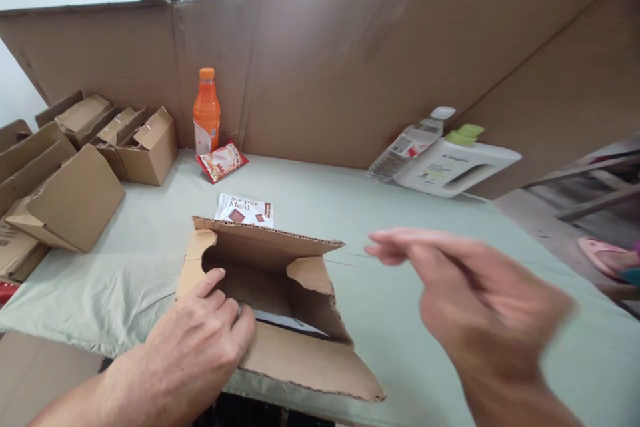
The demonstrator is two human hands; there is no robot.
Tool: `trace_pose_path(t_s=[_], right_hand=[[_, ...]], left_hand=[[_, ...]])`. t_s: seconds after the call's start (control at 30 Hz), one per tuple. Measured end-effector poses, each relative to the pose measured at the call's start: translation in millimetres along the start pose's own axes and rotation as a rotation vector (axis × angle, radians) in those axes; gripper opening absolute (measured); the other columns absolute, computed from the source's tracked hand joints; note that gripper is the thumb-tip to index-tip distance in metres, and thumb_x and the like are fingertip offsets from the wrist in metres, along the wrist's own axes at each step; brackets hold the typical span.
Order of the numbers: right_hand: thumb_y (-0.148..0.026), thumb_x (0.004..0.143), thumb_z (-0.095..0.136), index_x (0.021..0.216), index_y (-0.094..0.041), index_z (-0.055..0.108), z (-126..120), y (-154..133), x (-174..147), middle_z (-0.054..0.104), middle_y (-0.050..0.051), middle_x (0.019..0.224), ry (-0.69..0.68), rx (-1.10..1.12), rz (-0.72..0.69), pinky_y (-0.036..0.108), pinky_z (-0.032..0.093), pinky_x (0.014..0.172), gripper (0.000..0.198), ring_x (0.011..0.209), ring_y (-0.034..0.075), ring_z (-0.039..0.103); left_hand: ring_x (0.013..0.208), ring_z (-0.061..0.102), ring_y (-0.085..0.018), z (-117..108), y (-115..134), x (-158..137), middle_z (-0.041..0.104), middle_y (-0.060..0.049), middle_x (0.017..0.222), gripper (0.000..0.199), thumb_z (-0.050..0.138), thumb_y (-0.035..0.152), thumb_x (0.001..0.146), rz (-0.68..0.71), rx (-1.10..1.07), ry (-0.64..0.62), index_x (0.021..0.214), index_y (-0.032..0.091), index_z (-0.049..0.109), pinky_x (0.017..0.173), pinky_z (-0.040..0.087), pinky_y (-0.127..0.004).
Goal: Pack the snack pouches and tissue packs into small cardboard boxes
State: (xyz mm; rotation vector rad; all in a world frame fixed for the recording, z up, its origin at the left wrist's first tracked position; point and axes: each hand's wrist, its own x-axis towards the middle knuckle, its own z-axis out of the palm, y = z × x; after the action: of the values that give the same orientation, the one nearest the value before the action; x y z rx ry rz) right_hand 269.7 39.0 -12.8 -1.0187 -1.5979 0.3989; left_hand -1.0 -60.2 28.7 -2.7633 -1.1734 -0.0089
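Observation:
An open cardboard box [300,360] lies at the table's near edge, its flaps folded out. Something white and flat [290,323] shows inside it; what it is I cannot make out. My left hand [205,323] grips the box at its near left corner, with the fingers bent over the edge. To the right of the box my right hand [470,293] hovers above the table, slightly blurred. Its fingers stretch toward the left, and nothing shows in them. Just behind the box lies a white packet [245,210] printed "Super Meal", partly hidden by the back flap.
Several cardboard boxes [80,197] crowd the left side. An orange drink bottle [207,113] stands behind a red snack packet [223,161]. At the back right, a clear bottle [407,147] leans beside a white jug [455,167]. A tall cardboard wall [320,80] borders the green-covered table [320,183].

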Motion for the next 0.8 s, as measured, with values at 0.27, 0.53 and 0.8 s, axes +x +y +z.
trace_pose_path(t_s=[0.27, 0.53, 0.8], right_hand=[[-0.024, 0.098, 0.049, 0.123, -0.020, 0.067, 110, 108, 32, 0.069, 0.011, 0.134, -0.752, -0.505, -0.083, 0.035, 0.054, 0.096, 0.031, 0.122, 0.025, 0.065], [-0.020, 0.101, 0.047, 0.112, -0.018, 0.068, 158, 100, 20, 0.067, 0.017, 0.133, -0.825, -0.561, -0.134, 0.036, 0.052, 0.095, 0.024, 0.113, 0.027, 0.068], [-0.022, 0.101, 0.038, 0.109, -0.020, 0.069, 127, 96, 30, 0.075, 0.011, 0.121, -0.637, -0.392, 0.022, 0.030, 0.056, 0.091, 0.033, 0.111, 0.023, 0.071]], left_hand=[[0.083, 0.069, -0.023, 12, 2, -3, 0.071, -0.006, 0.087, 0.028, 0.054, 0.008, 0.079, -0.038, -0.086, 0.056, 0.105, 0.014, 0.061, 0.121, 0.038, -0.046], [0.119, 0.068, -0.029, 33, 0, -6, 0.077, -0.012, 0.108, 0.039, 0.050, 0.012, 0.087, -0.085, -0.090, 0.229, 0.124, 0.009, 0.060, 0.124, 0.032, -0.049], [0.132, 0.060, -0.032, 27, 3, -10, 0.075, -0.014, 0.116, 0.043, 0.057, 0.017, 0.087, -0.131, -0.179, 0.130, 0.130, 0.011, 0.057, 0.121, 0.035, -0.056]])
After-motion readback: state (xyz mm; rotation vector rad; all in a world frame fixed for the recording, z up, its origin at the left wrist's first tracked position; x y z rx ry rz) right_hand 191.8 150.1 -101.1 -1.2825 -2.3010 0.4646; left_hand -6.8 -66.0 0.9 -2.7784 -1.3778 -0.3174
